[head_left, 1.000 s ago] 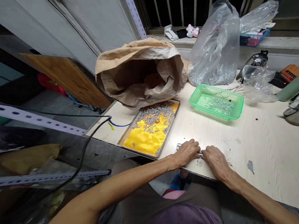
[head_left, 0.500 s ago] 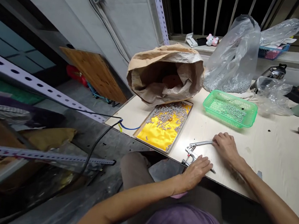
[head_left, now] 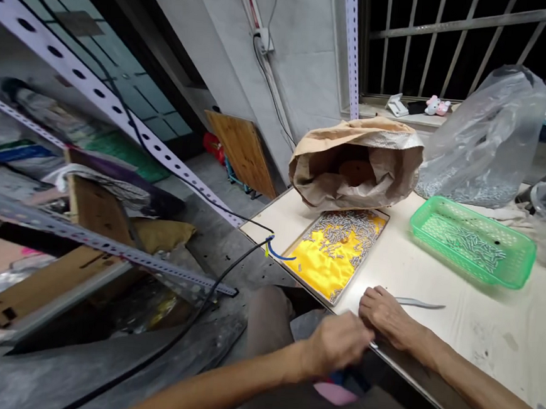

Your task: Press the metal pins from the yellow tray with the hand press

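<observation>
My right hand (head_left: pixel 389 316) rests at the table's front edge, fingers curled over the head of metal locking pliers. One long handle of the pliers (head_left: pixel 420 303) sticks out to the right on the tabletop; the jaws are hidden under my hand. Close beside it, my left hand (head_left: pixel 338 343) is curled like a fist and smeared by motion, just off the edge. Whatever it holds is hidden. To the left of my hands lies a shallow tray (head_left: pixel 359 275) with yellow cloth (head_left: pixel 322 265) and many small metal pins (head_left: pixel 346 229).
Behind the tray a brown paper sack (head_left: pixel 356 167) lies with its mouth facing me. A green plastic basket (head_left: pixel 469 270) with more metal pins stands to the right, a clear plastic bag (head_left: pixel 486 139) behind it. A black cable (head_left: pixel 172 278) runs to the table's left corner.
The view has swung left. My right hand has moved from the handle's end to the head of the pliers. My left hand has drawn off the tabletop and curled; the pliers have turned.
</observation>
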Demonstrator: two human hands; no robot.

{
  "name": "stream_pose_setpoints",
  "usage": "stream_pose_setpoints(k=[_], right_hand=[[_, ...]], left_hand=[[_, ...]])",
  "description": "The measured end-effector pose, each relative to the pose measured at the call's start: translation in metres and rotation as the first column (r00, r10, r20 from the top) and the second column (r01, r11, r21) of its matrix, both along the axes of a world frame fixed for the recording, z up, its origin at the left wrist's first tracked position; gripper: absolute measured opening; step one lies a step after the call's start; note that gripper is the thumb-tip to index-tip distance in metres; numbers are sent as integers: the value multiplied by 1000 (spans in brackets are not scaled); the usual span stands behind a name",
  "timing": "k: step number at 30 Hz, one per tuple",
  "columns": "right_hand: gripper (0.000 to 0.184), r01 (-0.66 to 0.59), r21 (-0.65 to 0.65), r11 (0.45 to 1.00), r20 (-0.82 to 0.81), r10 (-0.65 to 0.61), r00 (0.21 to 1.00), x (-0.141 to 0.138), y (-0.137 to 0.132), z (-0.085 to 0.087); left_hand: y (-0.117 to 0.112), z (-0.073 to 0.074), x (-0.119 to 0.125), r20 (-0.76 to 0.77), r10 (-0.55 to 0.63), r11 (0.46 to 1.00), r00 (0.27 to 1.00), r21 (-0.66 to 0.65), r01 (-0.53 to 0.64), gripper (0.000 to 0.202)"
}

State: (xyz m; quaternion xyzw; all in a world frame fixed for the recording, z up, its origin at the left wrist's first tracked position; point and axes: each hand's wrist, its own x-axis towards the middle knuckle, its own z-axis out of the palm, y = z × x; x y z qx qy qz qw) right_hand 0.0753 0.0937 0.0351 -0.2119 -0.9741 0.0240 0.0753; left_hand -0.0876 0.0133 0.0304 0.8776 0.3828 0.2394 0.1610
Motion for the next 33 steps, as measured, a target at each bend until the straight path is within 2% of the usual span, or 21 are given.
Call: stream_pose_setpoints(k=[2, 4, 6, 8, 11, 13, 14, 16, 18, 19, 20, 22, 24, 25, 28, 31, 33], right_hand=[[21, 61, -59, 996, -139, -69, 988, 6, 8, 9], [24, 176, -97, 980, -319, -198, 927, 22, 22, 23], [17, 322, -109, 941, -508, -331, 795, 48, 41, 41], [15, 483, -26, 875, -563, -412, 716, 79, 61, 56], [27, 665, 149, 732, -480, -535, 695, 118, 81, 72], [34, 702, 154, 695, -440, -588, 679, 126, 82, 75], [35, 700, 95, 708, -442, -600, 667, 122, 79, 75], [33, 636, -125, 761, -464, -612, 641, 100, 68, 68], [29, 490, -395, 777, -467, -629, 622, 63, 57, 57], [30, 389, -519, 761, -457, -632, 626, 42, 52, 51], [32, 297, -626, 721, -439, -640, 630, 20, 48, 45], [36, 158, -776, 611, -406, -675, 616, -20, 43, 35], [38, 80, -841, 535, -392, -706, 590, -49, 42, 30], [38, 66, -848, 526, -398, -714, 577, -59, 42, 28], [36, 68, -817, 572, -441, -698, 565, -75, 42, 29], [37, 52, -793, 608, -471, -665, 580, -80, 40, 30], [39, 38, -780, 625, -488, -646, 587, -83, 39, 28]], left_hand=[[30, 5, -24, -19, 330, 944, 944, 29, -330, 31], [63, 4, -43, -85, 461, 887, 883, 68, -457, 27], [91, -2, -56, -205, 473, 881, 857, 83, -467, 21], [111, -8, -61, -328, 431, 899, 841, 79, -430, 19], [128, -13, -62, -430, 340, 931, 836, 30, -363, 19], [133, -13, -60, -410, 325, 929, 852, -29, -368, 19], [134, -12, -59, -369, 344, 916, 863, -68, -395, 18], [133, -8, -57, -235, 426, 860, 873, -195, -472, 16], [129, -4, -54, -68, 535, 756, 842, -406, -513, 15], [125, -2, -53, 13, 584, 699, 812, -517, -494, 15], [120, 1, -51, 88, 623, 651, 777, -610, -452, 16], [109, 5, -47, 225, 668, 606, 710, -719, -342, 19], [99, 10, -44, 335, 680, 610, 652, -752, -250, 18], [94, 13, -43, 372, 684, 613, 627, -759, -219, 17], [85, 20, -44, 399, 718, 609, 570, -757, -238, 21], [81, 26, -46, 359, 756, 612, 547, -684, -398, 29], [81, 28, -46, 334, 768, 607, 547, -652, -454, 30]])
